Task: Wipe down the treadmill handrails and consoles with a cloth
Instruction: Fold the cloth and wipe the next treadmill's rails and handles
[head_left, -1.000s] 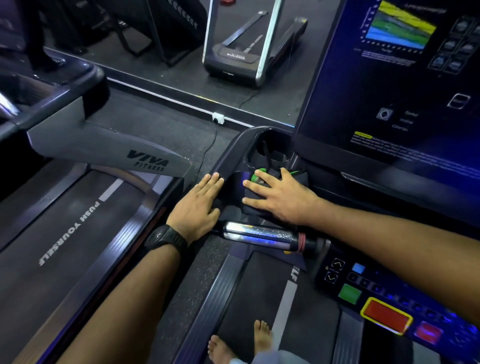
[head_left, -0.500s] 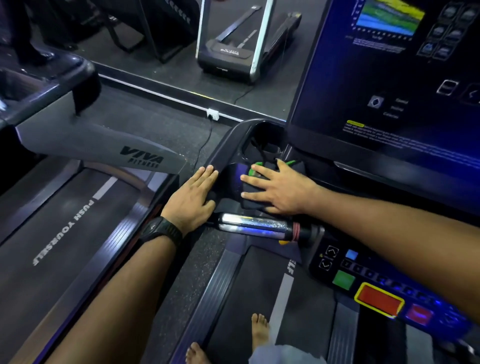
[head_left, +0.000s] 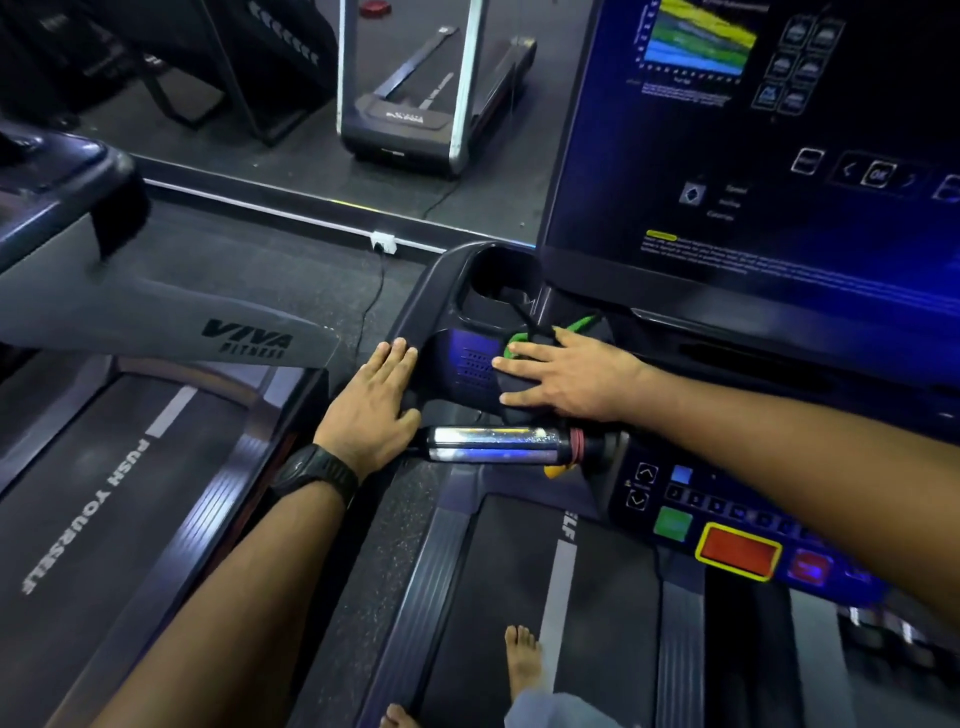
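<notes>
My right hand (head_left: 569, 376) lies flat with spread fingers on a dark cloth (head_left: 511, 387), pressing it onto the left side of the treadmill console (head_left: 467, 358), beside the speaker grille. A green bit (head_left: 511, 345) shows at the fingertips. My left hand (head_left: 371, 405), a black watch on its wrist, rests flat on the outer left handrail (head_left: 415, 306) of the same treadmill. Just below both hands runs the chrome grip bar (head_left: 491, 444). The big screen (head_left: 753, 156) rises behind my right forearm.
A cup holder recess (head_left: 498, 275) sits just beyond my hands. The button panel with a red stop button (head_left: 737, 551) lies under my right forearm. A neighbouring Viva Fitness treadmill (head_left: 156, 322) stands to the left. My bare feet (head_left: 522, 660) are on the belt.
Both hands stay in nearly the same spot; my right hand has shifted slightly over the cloth. The view has tilted a little.
</notes>
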